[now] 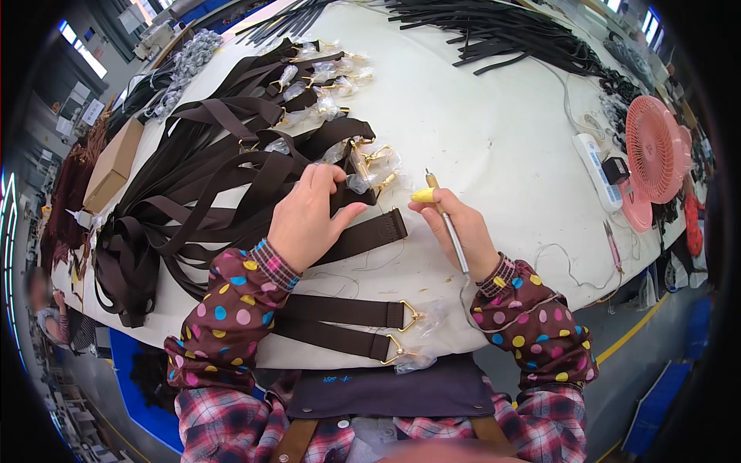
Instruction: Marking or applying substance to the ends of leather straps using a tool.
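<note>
My right hand [457, 226] holds a pen-like tool [451, 231] with a metal tip and a cord at its rear; a yellow cover sits on one finger. My left hand [310, 217] is over the dark brown webbing straps [226, 168], fingers apart, close to gold-coloured metal hardware [384, 180] in clear plastic wrap. Whether its fingertips touch a strap, I cannot tell. Between the hands lies a stitched strap end [385, 228] with loose threads near it. Closer to me, two flat straps [353, 312] end in gold-coloured triangular rings [412, 315] with plastic-wrapped parts.
On the white table [492, 144], black strips [498, 35] lie at the back. At right stand a pink fan [654, 150] and a white power strip [599, 173], near a pink pen-like tool [612, 243]. A cardboard box [114, 165] is at left. Another person [55, 318] is far left.
</note>
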{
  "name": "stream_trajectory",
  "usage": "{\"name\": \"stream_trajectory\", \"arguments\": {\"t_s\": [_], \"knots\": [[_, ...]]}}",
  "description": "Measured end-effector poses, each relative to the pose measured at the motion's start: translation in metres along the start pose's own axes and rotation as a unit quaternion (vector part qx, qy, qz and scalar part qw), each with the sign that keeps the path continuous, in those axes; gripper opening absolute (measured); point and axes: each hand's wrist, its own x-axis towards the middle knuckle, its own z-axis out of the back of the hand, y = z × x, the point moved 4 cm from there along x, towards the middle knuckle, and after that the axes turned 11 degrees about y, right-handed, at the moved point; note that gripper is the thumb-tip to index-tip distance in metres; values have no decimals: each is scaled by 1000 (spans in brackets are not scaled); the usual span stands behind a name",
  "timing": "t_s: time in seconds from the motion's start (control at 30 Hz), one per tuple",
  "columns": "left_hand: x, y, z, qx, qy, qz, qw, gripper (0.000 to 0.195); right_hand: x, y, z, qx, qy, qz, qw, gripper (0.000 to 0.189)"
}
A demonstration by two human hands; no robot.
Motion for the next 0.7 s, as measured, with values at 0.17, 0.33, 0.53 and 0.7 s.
{"name": "stream_trajectory", "arguments": {"t_s": [0.17, 0.33, 0.53, 0.7], "knots": [[30, 16, -4, 57, -73, -24, 995, 47, 11, 4, -10, -51, 28, 15, 998, 21], [60, 50, 6, -147, 130, 60, 979, 34, 13, 5, -19, -8, 45, 37, 998, 35], [61, 45, 39, -513, 184, 74, 835, 31, 15, 14, -21, 32, 7, 21, 999, 30], [53, 9, 103, -503, 90, -7, 859, 27, 27, 39, 11, -1, -122, 127, 984, 27]]}}
